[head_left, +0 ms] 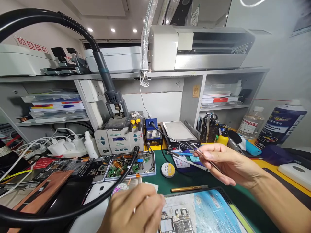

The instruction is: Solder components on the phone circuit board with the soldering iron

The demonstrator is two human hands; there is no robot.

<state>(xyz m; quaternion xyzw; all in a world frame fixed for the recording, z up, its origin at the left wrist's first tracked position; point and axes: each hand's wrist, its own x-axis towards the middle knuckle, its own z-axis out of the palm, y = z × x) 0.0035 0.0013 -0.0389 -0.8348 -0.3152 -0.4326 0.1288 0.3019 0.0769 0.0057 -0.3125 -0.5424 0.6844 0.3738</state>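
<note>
My right hand (223,161) pinches slim dark metal tweezers (213,165) between thumb and fingers, above the right part of the mat. Low in the middle, my left hand (133,210) is curled, its fingertips mostly turned from view, so whatever it may hold is hidden. Just right of it lies a phone circuit board (178,223), cut off by the bottom edge. The board rests on a blue and grey work pad (211,207). A gold-brown pen-like tool (188,188) lies along the pad's far edge.
A hot air station (119,140) stands behind, its black hose (97,207) looping across the left. Nearby are a tray of circuit boards (154,165), a round tin (167,170), a small blue soldering station (153,134) and a heating plate (179,131). Bottles (279,124) stand right.
</note>
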